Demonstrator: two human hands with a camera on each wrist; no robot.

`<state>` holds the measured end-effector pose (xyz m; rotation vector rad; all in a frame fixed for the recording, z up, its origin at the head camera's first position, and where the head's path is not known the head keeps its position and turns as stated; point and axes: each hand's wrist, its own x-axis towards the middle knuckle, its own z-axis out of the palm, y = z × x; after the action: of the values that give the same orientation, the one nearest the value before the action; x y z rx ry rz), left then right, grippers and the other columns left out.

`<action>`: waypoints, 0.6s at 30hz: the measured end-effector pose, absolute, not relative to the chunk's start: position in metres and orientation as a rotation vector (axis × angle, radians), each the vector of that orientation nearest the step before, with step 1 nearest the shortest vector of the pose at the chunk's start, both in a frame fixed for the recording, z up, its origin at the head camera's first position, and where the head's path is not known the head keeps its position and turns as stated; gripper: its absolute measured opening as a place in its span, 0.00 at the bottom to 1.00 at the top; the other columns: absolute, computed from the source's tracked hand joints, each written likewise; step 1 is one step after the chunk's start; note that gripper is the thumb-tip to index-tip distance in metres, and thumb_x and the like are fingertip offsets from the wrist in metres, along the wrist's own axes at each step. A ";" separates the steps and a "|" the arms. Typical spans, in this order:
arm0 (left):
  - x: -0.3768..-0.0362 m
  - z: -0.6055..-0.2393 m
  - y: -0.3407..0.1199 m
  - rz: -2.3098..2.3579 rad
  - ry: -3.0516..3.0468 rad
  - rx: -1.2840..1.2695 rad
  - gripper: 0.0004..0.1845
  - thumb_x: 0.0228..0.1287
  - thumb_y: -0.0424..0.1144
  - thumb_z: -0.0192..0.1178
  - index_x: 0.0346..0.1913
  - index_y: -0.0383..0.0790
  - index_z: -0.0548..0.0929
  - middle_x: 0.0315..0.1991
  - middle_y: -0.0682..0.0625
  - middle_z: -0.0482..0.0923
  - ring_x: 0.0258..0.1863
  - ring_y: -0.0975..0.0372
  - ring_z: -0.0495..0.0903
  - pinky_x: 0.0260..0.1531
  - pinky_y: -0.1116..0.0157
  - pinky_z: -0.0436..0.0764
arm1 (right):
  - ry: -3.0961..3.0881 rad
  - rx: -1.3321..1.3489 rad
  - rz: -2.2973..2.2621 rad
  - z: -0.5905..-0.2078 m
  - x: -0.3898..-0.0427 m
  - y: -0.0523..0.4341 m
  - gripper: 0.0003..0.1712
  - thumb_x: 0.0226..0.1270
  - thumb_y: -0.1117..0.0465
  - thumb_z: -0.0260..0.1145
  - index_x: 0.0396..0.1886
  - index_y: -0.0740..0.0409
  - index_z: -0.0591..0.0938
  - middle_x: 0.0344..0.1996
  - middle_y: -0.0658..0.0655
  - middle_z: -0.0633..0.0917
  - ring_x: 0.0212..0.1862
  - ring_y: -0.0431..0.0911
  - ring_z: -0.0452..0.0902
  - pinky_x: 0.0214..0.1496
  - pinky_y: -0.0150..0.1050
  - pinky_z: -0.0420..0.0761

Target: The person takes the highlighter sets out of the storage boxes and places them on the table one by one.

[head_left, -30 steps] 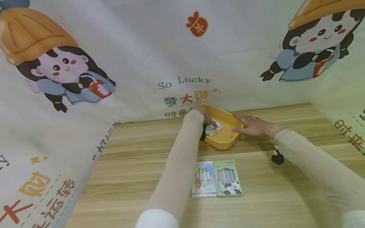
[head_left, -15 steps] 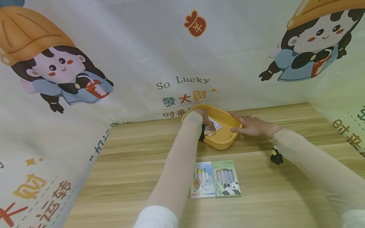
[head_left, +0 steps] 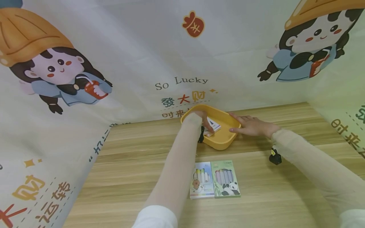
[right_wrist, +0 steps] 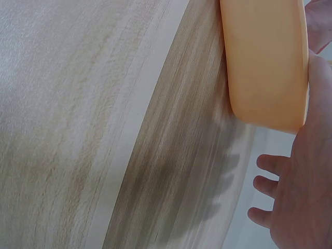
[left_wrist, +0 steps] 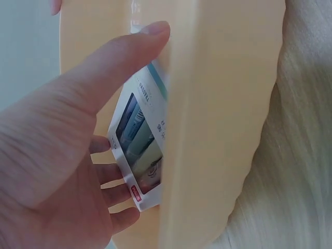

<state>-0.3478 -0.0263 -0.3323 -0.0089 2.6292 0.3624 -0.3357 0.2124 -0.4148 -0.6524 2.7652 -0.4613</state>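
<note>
My left hand (left_wrist: 62,140) reaches into a yellow plastic bin (head_left: 223,139). Its thumb stretches straight across a white box of markers (left_wrist: 142,135), while the fingertips touch the box's edge. The box's window shows blue, green and dark markers; the bin wall hides part of it. In the head view another piece of packaging seems to lie under this box. My right hand (head_left: 253,126) rests against the bin's right end, the thumb over the rim and the other fingers extended. Nearer, a blue marker box (head_left: 203,180) and a green panda marker box (head_left: 226,179) lie flat side by side.
The wooden tabletop (head_left: 128,177) extends around the bin and boxes. A printed white cloth (head_left: 137,47) hangs behind and at both sides, close to the bin's far edge. My left forearm (head_left: 171,167) passes beside the blue box.
My left thumb has slid slightly toward me and left over the white marker box, showing more of its far end. The right hand stays at the bin. The head view has shifted slightly.
</note>
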 end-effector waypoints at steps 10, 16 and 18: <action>-0.356 -0.351 -0.023 0.168 2.732 0.078 0.42 0.45 0.53 0.79 0.65 0.47 0.74 0.63 0.55 0.70 0.57 0.62 0.73 0.68 0.61 0.73 | 2.766 -0.639 -0.448 -0.415 -0.335 0.212 0.51 0.70 0.26 0.42 0.81 0.43 0.36 0.78 0.66 0.55 0.77 0.71 0.47 0.75 0.74 0.45; -0.356 -0.351 -0.025 0.132 2.740 0.161 0.29 0.48 0.55 0.77 0.51 0.45 0.82 0.50 0.55 0.77 0.46 0.63 0.74 0.58 0.65 0.78 | 2.770 -0.640 -0.445 -0.415 -0.335 0.212 0.51 0.70 0.25 0.42 0.81 0.43 0.37 0.78 0.66 0.55 0.77 0.70 0.48 0.74 0.74 0.45; -0.352 -0.349 -0.025 0.127 2.735 0.195 0.25 0.51 0.55 0.75 0.48 0.44 0.83 0.45 0.55 0.78 0.43 0.63 0.74 0.55 0.66 0.79 | 2.770 -0.640 -0.444 -0.415 -0.335 0.212 0.51 0.70 0.25 0.42 0.81 0.43 0.36 0.78 0.67 0.55 0.77 0.70 0.47 0.74 0.75 0.45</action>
<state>-0.3521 -0.0252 -0.3486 0.1952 2.7352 0.1269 -0.3349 0.2121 -0.4150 -0.6399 2.7704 -0.4442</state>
